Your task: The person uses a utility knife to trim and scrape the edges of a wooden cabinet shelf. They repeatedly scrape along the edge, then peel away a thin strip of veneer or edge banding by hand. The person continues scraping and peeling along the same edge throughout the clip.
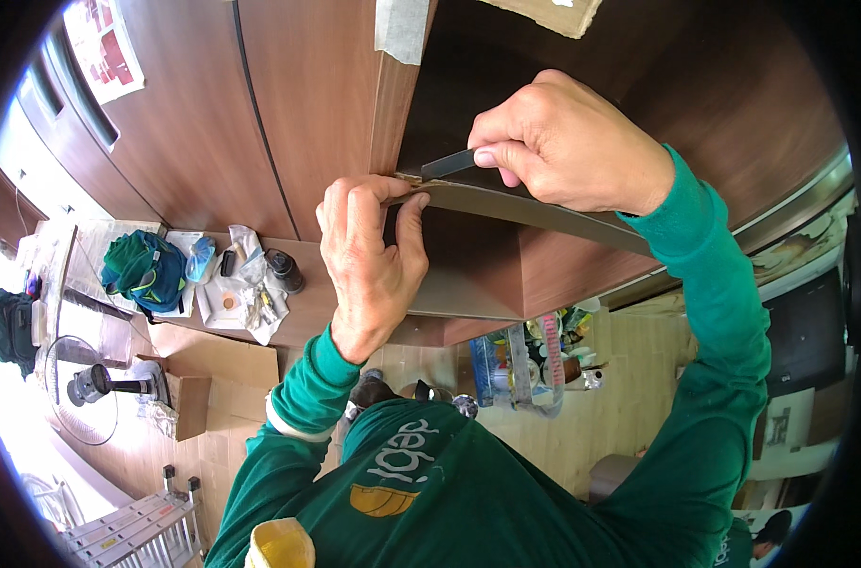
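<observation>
My right hand (568, 142) is closed, with a thin, flat dark strip, like a blade (448, 164), pinched between thumb and fingers. The strip's free end points left and meets the front corner of a brown wooden shelf (554, 216). My left hand (369, 256) is closed too; its thumb and fingertips pinch the shelf's edge at that same corner, just below the strip's tip. Pale, rough material (419, 182) shows at the corner there. Beside the corner rises a brown upright panel (393, 104) with grey tape (401, 30) on it.
At the left, a ledge (317, 275) carries a green and blue backpack (144, 273), plastic bags and a dark container (285, 271). Below are a cardboard box (192, 405), a fan (91, 386) and a ladder (132, 532). A plastic tub (511, 369) of clutter stands on the floor. Another person (767, 541) is at lower right.
</observation>
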Demonstrator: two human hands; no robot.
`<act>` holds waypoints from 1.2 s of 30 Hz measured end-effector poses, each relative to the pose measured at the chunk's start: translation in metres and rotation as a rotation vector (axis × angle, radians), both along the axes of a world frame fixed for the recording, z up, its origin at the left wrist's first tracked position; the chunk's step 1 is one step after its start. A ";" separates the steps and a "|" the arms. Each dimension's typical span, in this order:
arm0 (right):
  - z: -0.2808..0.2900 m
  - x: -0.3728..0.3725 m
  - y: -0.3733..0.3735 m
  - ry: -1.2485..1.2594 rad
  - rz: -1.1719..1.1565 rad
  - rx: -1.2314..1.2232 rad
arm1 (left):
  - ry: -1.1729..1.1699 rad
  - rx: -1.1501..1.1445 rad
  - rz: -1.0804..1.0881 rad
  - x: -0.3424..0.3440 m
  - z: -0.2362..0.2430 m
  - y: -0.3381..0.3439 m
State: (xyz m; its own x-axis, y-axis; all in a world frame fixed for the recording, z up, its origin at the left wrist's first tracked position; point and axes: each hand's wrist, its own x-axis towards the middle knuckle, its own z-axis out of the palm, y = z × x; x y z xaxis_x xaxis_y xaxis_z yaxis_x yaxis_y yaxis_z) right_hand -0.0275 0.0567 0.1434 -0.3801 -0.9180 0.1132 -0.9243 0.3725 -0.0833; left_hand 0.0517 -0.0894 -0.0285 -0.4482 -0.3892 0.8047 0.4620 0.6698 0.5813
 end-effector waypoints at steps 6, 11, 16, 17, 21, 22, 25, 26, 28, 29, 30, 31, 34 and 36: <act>-0.005 -0.005 -0.011 0.158 0.054 0.130 | 0.058 0.034 -0.047 -0.006 -0.004 -0.006; 0.004 -0.004 0.000 0.144 0.018 0.228 | 0.051 0.021 -0.045 -0.005 -0.005 -0.009; 0.009 0.005 0.012 0.060 -0.026 0.211 | 0.048 -0.006 -0.048 -0.001 -0.003 -0.011; 0.009 0.004 0.012 0.072 -0.016 0.198 | 0.063 -0.016 -0.040 -0.002 -0.003 -0.011; 0.006 0.002 0.012 0.116 -0.001 0.200 | 0.093 -0.022 -0.034 -0.004 -0.003 -0.011; 0.006 0.001 0.015 0.139 0.054 0.167 | 0.096 -0.023 -0.039 -0.004 -0.003 -0.012; 0.001 0.001 0.027 0.082 0.030 0.164 | 0.081 -0.050 -0.037 -0.003 -0.002 -0.014; 0.001 0.001 0.032 0.085 0.008 0.170 | 0.074 -0.063 -0.028 -0.002 -0.002 -0.014; 0.002 0.002 0.042 0.071 0.014 0.142 | 0.083 -0.090 -0.012 0.001 -0.001 -0.013; 0.003 0.003 0.045 0.053 -0.011 0.140 | 0.081 -0.101 0.000 0.002 -0.001 -0.013; 0.003 0.004 0.047 0.032 -0.033 0.140 | 0.079 -0.086 -0.001 0.002 -0.001 -0.012; 0.004 0.005 0.047 0.009 -0.054 0.140 | 0.074 -0.071 -0.002 0.003 -0.001 -0.010; 0.011 0.006 0.046 0.026 -0.084 0.179 | 0.063 -0.040 -0.007 0.003 0.000 -0.008; 0.012 0.010 0.044 0.123 -0.036 0.178 | 0.055 -0.030 -0.044 0.005 0.002 -0.009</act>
